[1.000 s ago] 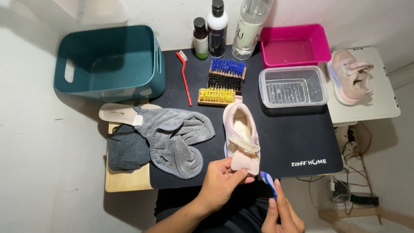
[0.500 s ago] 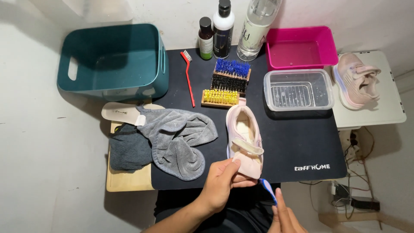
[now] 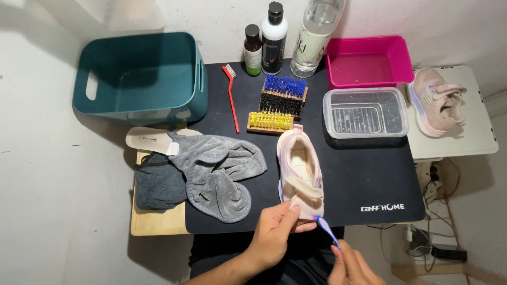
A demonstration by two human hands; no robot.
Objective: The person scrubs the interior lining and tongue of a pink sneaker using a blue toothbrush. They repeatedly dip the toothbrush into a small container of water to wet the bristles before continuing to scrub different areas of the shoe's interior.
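Head view: the pink shoe (image 3: 299,171) lies on the black mat (image 3: 369,179) of the bench, toe toward the person. The left hand (image 3: 274,235) pinches its toe end; pressing it flat would likely steady scrubbing. The right hand (image 3: 355,266), low at the frame edge, grasps a blue toothbrush (image 3: 327,231), head touching the toe.

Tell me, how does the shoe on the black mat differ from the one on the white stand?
The shoe on the mat sits upright, opening up, strap undone, its toe held by the left hand. The shoe on the stand lies off to the side, untouched. The right hand brings a blue toothbrush to the first only. Both are pale pink.
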